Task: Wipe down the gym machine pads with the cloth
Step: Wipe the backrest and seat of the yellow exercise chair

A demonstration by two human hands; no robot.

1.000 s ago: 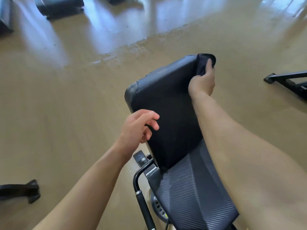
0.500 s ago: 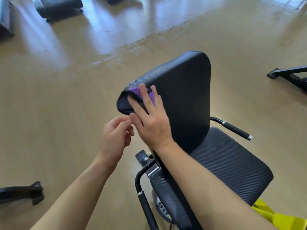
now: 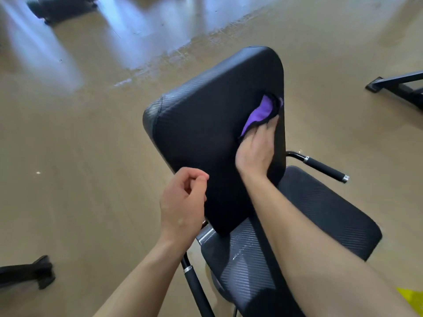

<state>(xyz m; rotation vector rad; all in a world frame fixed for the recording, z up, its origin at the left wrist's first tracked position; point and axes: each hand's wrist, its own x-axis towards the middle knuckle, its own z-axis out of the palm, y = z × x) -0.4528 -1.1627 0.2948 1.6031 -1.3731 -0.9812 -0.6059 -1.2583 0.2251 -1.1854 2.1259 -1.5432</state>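
A black padded backrest (image 3: pixel 206 124) stands upright in the middle of the view, above a black seat pad (image 3: pixel 325 209). My right hand (image 3: pixel 257 149) presses a purple cloth with a dark edge (image 3: pixel 261 114) flat against the backrest near its right edge. My left hand (image 3: pixel 183 200) hovers at the lower left edge of the backrest with its fingers loosely curled and nothing in them.
Black handles stick out beside the seat, one on the right (image 3: pixel 325 168) and one at the lower left (image 3: pixel 194 284). Machine feet lie on the tan floor at the far right (image 3: pixel 393 85) and lower left (image 3: pixel 34 271). A yellow part (image 3: pixel 412 298) shows at the bottom right.
My right hand has swept the cloth from the backrest's upper left corner across to its right edge. My left hand has stayed near the pad's lower left.
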